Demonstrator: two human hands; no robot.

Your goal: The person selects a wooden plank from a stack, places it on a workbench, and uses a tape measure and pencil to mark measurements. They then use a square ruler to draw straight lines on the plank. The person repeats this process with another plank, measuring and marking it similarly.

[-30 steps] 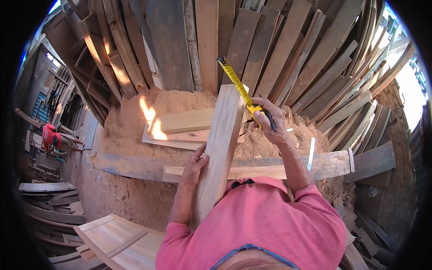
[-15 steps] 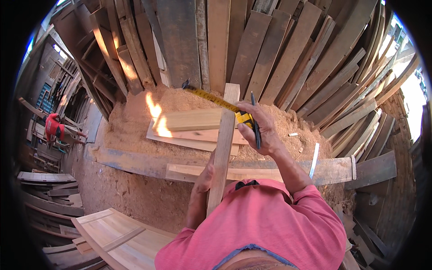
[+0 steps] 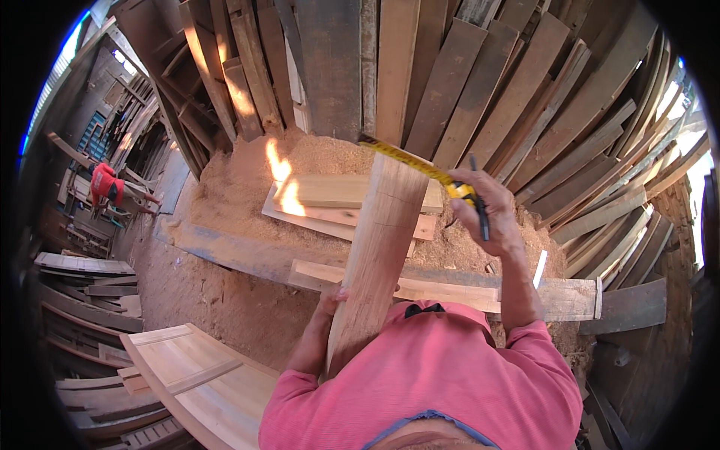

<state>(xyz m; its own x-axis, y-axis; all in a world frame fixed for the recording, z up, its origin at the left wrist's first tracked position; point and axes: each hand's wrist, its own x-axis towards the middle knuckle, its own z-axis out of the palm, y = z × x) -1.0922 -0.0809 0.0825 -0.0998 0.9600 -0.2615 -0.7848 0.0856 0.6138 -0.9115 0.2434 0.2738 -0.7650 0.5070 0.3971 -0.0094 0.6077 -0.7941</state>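
Note:
Upright before me, a wooden board (image 3: 382, 240) leans toward my body with its broad face showing. My left hand (image 3: 334, 298) grips its left edge low down, the fingers partly hidden behind it. In my right hand (image 3: 491, 206), beside the board's top right, is a yellow and black tape measure (image 3: 461, 190), along with a dark pen-like stick (image 3: 484, 225). The tape's yellow blade (image 3: 405, 157) sticks out to the left, passing across the board's upper end. Whether the blade touches the wood I cannot tell.
Several cut boards (image 3: 322, 193) lie on the sawdust ahead. A low plank bench (image 3: 555, 296) crosses in front of me, while tall planks (image 3: 442, 90) lean behind. At lower left lies a panelled wooden door (image 3: 202, 375). A person in red (image 3: 107, 184) bends far left.
The board has turned from its narrow edge to its broad face. My right hand, with the tape measure, sits further right in the picture; the whole view has also shifted slightly.

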